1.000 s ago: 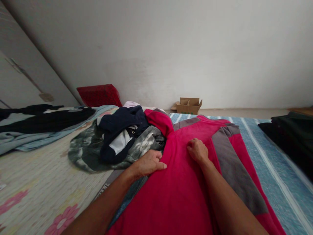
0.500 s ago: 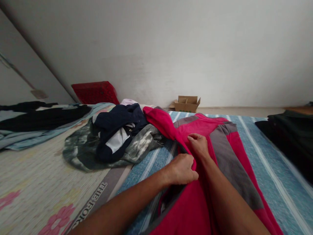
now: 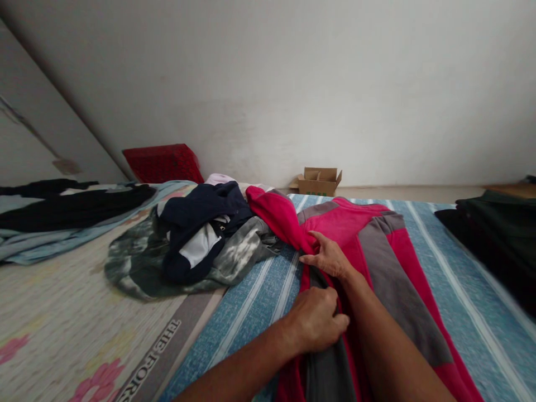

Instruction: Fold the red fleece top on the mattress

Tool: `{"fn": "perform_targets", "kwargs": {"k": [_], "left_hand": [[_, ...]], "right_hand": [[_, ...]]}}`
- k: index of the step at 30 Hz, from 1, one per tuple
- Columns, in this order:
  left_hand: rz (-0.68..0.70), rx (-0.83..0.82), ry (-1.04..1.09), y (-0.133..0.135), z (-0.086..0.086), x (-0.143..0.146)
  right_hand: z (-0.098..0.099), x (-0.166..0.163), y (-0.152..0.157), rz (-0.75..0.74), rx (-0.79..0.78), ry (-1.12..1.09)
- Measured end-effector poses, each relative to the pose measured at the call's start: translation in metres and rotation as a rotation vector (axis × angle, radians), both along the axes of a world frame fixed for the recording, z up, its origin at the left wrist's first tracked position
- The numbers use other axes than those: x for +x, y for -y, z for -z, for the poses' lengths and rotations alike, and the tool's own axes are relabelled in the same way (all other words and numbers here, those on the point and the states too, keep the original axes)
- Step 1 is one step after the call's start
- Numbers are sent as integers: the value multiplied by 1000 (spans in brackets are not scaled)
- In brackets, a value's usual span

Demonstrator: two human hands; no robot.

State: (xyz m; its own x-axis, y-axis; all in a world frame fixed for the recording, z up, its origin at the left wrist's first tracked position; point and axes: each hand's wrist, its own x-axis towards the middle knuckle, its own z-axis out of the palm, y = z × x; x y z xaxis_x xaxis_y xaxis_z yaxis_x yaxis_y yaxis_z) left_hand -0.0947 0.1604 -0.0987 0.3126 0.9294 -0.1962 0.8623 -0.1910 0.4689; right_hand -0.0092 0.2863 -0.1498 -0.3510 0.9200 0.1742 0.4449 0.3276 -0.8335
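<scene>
L of pink jkt point(image 3: 379, 262), grey strip point(image 3: 173, 340) w/ "THE FORS".

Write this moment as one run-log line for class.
Left hand: gripping pink-and-grey cloth garment at folded edge | Right hand: touching same garment, farther up | Beneath: blue-and-white striped fabric | Nearby: crumpled navy cloth garment

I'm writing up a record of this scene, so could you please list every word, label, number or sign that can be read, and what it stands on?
"THE FORS": on the grey band of the floral bed cover; the lettering runs off the bottom of the picture.
Green marking low on the cardboard box: too small to read.
I can make out no other lettering.
</scene>
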Motion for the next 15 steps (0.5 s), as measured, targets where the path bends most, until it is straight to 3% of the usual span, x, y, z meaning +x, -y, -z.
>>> {"fn": "perform_targets", "kwargs": {"k": [3,6,7,9,11,15], "left_hand": [[-221,-168,392,-25,-5,-29],[-636,-149,671,-55,1,-60],[-743,-224,795,-66,4,-69],[-785,-371,1103,-86,12,-80],[-780,-404,1353,-105,19,-83],[-946,-263,1408,-135,20,-71]], "right_hand": [[-4,-3,2,50,15,48],[-7,-6,4,68,25,47],[-7,-6,4,66,27,40],[-8,-8,5,63,30,23],[-8,-8,5,61,41,15],[-8,-8,5,44,68,17]]}}
